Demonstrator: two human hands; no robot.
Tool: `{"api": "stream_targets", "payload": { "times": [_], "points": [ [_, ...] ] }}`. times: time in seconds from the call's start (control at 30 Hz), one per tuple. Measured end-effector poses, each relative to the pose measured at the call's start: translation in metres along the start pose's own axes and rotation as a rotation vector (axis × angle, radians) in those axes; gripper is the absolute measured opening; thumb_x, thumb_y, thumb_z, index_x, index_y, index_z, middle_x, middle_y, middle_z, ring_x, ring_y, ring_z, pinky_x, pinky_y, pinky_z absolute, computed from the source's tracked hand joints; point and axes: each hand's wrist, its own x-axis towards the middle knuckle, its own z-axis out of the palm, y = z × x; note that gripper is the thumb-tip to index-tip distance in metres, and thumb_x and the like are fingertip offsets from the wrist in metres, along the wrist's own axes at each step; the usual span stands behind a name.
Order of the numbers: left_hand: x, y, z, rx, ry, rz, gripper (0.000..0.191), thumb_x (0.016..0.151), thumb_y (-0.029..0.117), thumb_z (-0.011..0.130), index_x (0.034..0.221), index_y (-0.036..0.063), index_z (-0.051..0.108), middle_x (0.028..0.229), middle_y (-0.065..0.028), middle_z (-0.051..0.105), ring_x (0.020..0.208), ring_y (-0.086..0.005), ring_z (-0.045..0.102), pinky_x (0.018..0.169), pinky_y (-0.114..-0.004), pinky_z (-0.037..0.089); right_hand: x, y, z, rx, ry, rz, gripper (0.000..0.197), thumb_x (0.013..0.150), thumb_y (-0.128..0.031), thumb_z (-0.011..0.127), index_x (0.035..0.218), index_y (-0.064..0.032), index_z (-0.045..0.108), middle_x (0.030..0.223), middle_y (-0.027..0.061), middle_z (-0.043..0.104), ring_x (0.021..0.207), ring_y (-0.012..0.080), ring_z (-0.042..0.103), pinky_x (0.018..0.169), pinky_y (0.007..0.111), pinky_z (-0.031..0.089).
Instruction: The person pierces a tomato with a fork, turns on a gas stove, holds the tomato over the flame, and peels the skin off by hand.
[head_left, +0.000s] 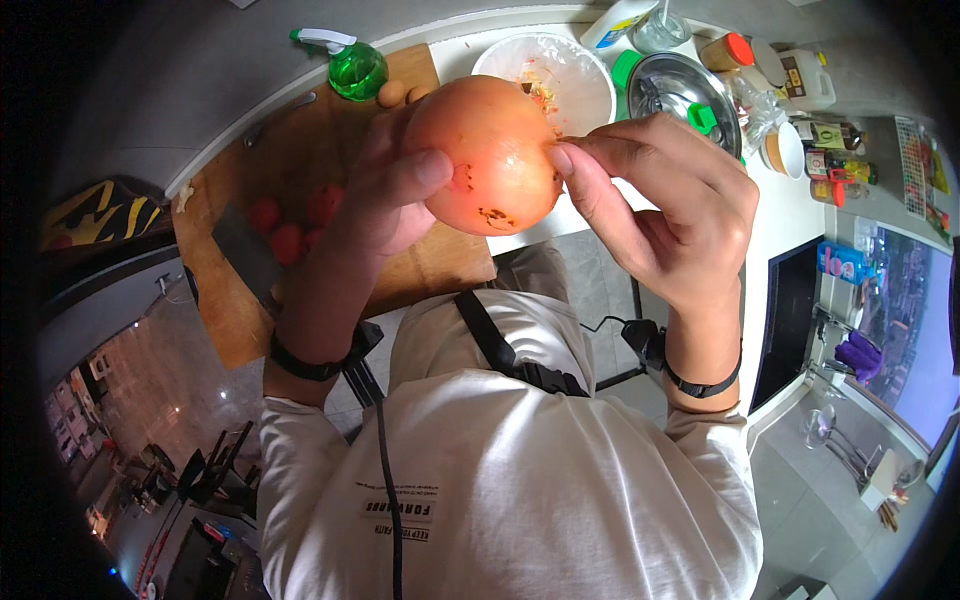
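Note:
A large round orange-red fruit or vegetable (487, 157), perhaps a tomato, is held up close to the camera, with dark marks on its smooth, shiny skin. My left hand (401, 191) grips it from the left, thumb on its front; the other fingers are hidden behind it. At its right edge, the thumb and index finger of my right hand (664, 202) pinch together; whether something small is between them cannot be told. Behind it stands a white bowl (487, 64), lined with clear plastic and holding food scraps. Several red tomatoes (287, 243) lie beside a cleaver blade (246, 255) on the wooden board (405, 281).
A green spray bottle (358, 71) and brown eggs (391, 94) are at the board's far side. Right of the scrap bowl sits a steel bowl (724, 90) with a green cap inside. Jars, bottles and a white bowl (785, 150) crowd the counter's right side.

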Motion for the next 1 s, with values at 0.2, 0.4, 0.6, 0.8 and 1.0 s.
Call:
{"api": "stream_targets", "payload": {
  "times": [0.2, 0.4, 0.6, 0.8, 1.0],
  "points": [
    [-0.001, 0.002, 0.002, -0.014, 0.048, -0.009, 0.096, 0.081, 0.052, 0.073, 0.148, -0.0064, 0.036, 0.146, -0.0173, 0.049, 0.131, -0.0256, 0.053, 0.111, -0.041, 0.042, 0.001, 0.004, 0.003, 0.048, 0.112, -0.084, 0.010, 0.074, -0.005, 0.080, 0.081, -0.0025, 0.073, 0.073, 0.0075, 0.067, 0.063, 0.0226, 0.064, 0.054, 0.032, 0.051],
    [-0.001, 0.003, 0.002, 0.005, 0.075, -0.002, 0.091, 0.082, 0.046, 0.071, 0.146, -0.0085, 0.038, 0.139, -0.0177, 0.055, 0.127, -0.0247, 0.056, 0.110, -0.040, 0.043, 0.000, 0.005, 0.003, -0.077, 0.074, -0.175, 0.012, 0.073, -0.009, 0.079, 0.082, -0.0047, 0.074, 0.077, 0.0038, 0.067, 0.064, 0.0197, 0.063, 0.051, 0.031, 0.050],
    [-0.002, 0.005, 0.005, 0.056, 0.115, 0.000, 0.082, 0.084, 0.038, 0.067, 0.145, -0.0092, 0.039, 0.136, -0.0178, 0.058, 0.125, -0.0242, 0.058, 0.109, -0.040, 0.044, -0.001, 0.006, -0.001, -0.223, 0.031, -0.252, 0.022, 0.063, -0.013, 0.076, 0.084, -0.0065, 0.073, 0.073, 0.0000, 0.062, 0.060, 0.0164, 0.058, 0.045, 0.029, 0.046],
    [-0.001, 0.006, 0.007, -0.098, 0.148, 0.007, 0.054, 0.087, 0.014, 0.071, 0.134, -0.0040, 0.052, 0.124, -0.0091, 0.063, 0.116, -0.0167, 0.059, 0.103, -0.036, 0.046, 0.004, 0.005, -0.002, -0.310, -0.039, -0.293, 0.014, 0.059, -0.012, 0.069, 0.069, -0.0098, 0.060, 0.067, -0.0014, 0.052, 0.058, 0.0154, 0.055, 0.043, 0.028, 0.044],
    [0.000, 0.008, 0.009, -0.040, 0.189, -0.047, 0.041, 0.090, 0.011, 0.069, 0.126, -0.0048, 0.058, 0.118, -0.0080, 0.066, 0.109, -0.0143, 0.061, 0.098, -0.033, 0.049, 0.009, 0.007, -0.002, -0.341, -0.162, -0.242, 0.019, 0.061, -0.010, 0.074, 0.073, -0.0081, 0.060, 0.072, 0.0012, 0.057, 0.062, 0.0173, 0.058, 0.047, 0.030, 0.046]
  ]
}}
